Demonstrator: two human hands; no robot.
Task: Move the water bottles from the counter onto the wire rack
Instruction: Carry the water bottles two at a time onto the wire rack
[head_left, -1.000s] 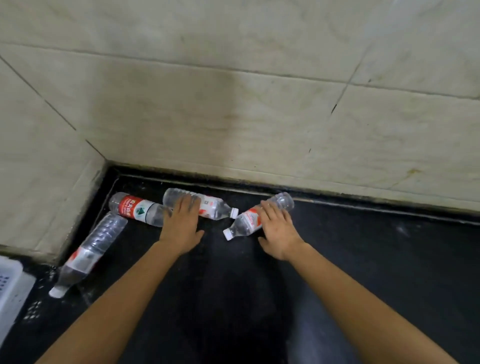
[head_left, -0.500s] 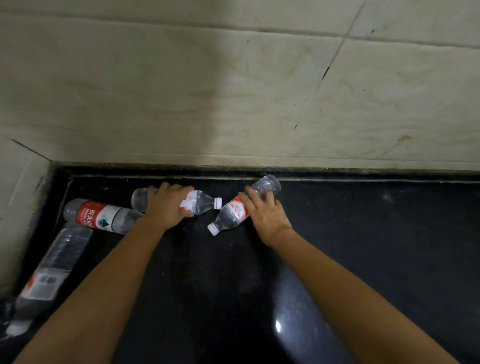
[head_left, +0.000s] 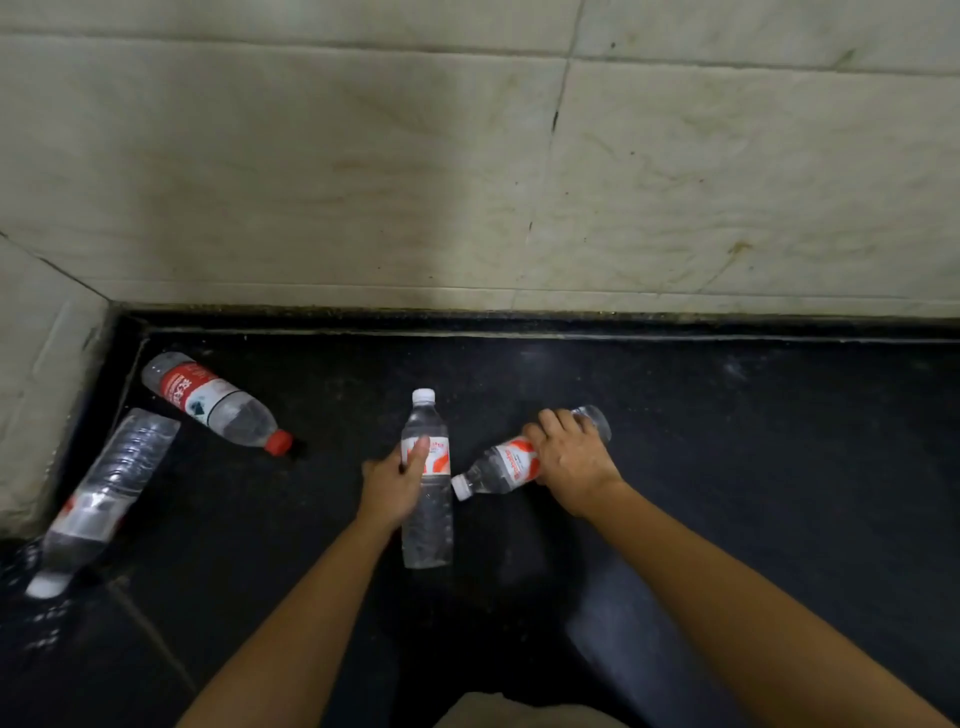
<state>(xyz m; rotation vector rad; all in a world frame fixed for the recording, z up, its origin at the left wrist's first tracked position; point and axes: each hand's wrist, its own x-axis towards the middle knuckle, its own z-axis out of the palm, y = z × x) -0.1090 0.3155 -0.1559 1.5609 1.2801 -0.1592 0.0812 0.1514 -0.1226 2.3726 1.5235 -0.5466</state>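
The left hand (head_left: 392, 486) is now holding its bottle (head_left: 427, 535) upright at frame centre, no longer lying down, while the right hand (head_left: 569, 462) is gripping a second bottle (head_left: 506, 467) just right of it, both probably light and slippery, best taken at the label.

The light is dim and flat: the pale tiled wall (head_left: 675, 182) catches most of it, with a broad soft shadow down its middle. The black worktop (head_left: 779, 441) stays dark save a dull sheen at the near right and specks of glare at the near left. The wide lens bows the seam between the two and stretches the near corners. Detail is soft throughout, so the print on the centre bottle (head_left: 426, 519) in the left hand (head_left: 395, 483) and the tilted bottle (head_left: 498, 467) in the right hand (head_left: 571, 462) is unreadable, and the near-left bottle (head_left: 98, 499) is the most smeared.
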